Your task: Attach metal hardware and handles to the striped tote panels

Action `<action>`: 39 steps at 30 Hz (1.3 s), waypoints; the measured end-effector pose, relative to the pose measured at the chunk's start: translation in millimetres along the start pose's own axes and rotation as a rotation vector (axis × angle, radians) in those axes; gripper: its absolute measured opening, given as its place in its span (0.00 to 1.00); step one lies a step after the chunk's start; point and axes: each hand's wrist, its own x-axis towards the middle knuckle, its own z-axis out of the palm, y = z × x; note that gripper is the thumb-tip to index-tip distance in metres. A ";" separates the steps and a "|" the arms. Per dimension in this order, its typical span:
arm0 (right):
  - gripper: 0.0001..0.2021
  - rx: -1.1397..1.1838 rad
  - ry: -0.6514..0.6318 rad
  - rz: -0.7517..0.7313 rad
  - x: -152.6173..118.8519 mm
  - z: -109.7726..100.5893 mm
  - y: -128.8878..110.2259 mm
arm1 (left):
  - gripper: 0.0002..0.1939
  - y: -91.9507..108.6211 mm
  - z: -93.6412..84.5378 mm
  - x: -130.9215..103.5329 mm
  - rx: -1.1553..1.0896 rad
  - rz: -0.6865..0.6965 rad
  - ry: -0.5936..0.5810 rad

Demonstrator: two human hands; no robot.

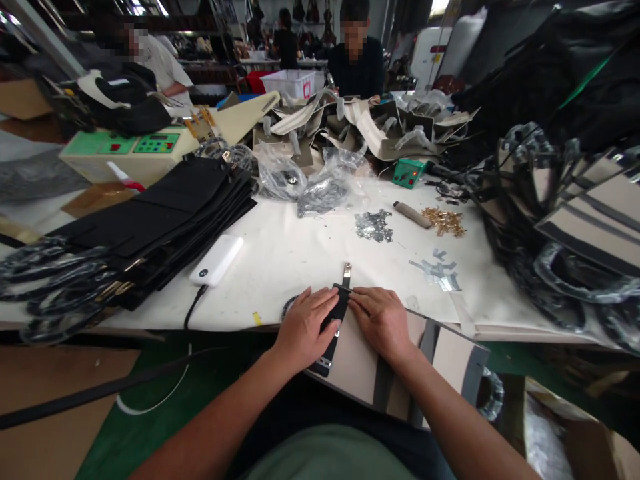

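A flat beige bag panel with dark grey bands lies across the lap and the table's front edge. Along its left end runs a black strap with a metal clasp at its far tip. My left hand rests on the strap, fingers stretched and thumb apart. From the other side my right hand has its fingers pressed together at the strap and panel edge; its fingertips are partly hidden. A plastic-wrapped handle sticks out at the panel's right end.
Black bag pieces are stacked left, beside a white power bank. Small metal parts, gold fittings and clear strips lie ahead. More beige panels pile up right. A person sits across the table.
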 end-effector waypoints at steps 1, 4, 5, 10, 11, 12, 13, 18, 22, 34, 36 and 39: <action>0.10 -0.004 0.002 0.010 0.1 -0.1 -2.0 | 0.24 -1.9 0.8 -0.9 -0.005 -0.006 0.004; 0.10 -0.019 0.020 0.043 -2.0 0.6 -7.0 | 0.24 -5.3 -0.2 -2.4 -0.011 -0.028 0.000; 0.10 -0.027 0.024 0.050 -3.8 1.3 -8.1 | 0.24 -5.9 -1.1 -2.2 -0.008 -0.030 -0.014; 0.14 -0.047 0.003 0.035 -14.7 5.4 -8.7 | 0.24 -6.0 -7.2 0.0 0.037 0.007 -0.104; 0.14 -0.044 -0.003 0.036 -15.4 5.8 -8.2 | 0.24 -5.7 -8.4 0.4 0.046 0.007 -0.112; 0.14 -0.038 -0.007 0.042 -15.2 6.1 -7.8 | 0.24 -5.5 -9.4 0.8 0.053 0.005 -0.119; 0.14 -0.030 -0.009 0.053 -14.0 6.2 -7.5 | 0.24 -5.5 -10.1 1.2 0.057 0.002 -0.126; 0.09 -0.001 0.002 0.138 -1.7 4.2 -8.8 | 0.25 -7.6 -10.8 1.9 0.081 0.026 -0.110; 0.08 -0.012 0.025 0.137 3.0 2.6 -13.4 | 0.24 -11.1 -9.4 1.1 0.112 0.060 -0.071; 0.18 -0.073 0.117 0.079 -24.6 12.5 -26.6 | 0.26 -19.9 -5.7 -1.6 0.147 0.126 -0.072; 0.18 -0.067 0.112 0.066 -26.4 12.8 -25.4 | 0.26 -20.3 -5.7 -0.5 0.155 0.127 -0.078; 0.20 -0.083 0.093 0.056 -27.0 12.9 -23.9 | 0.26 -20.5 -6.3 1.9 0.162 0.129 -0.081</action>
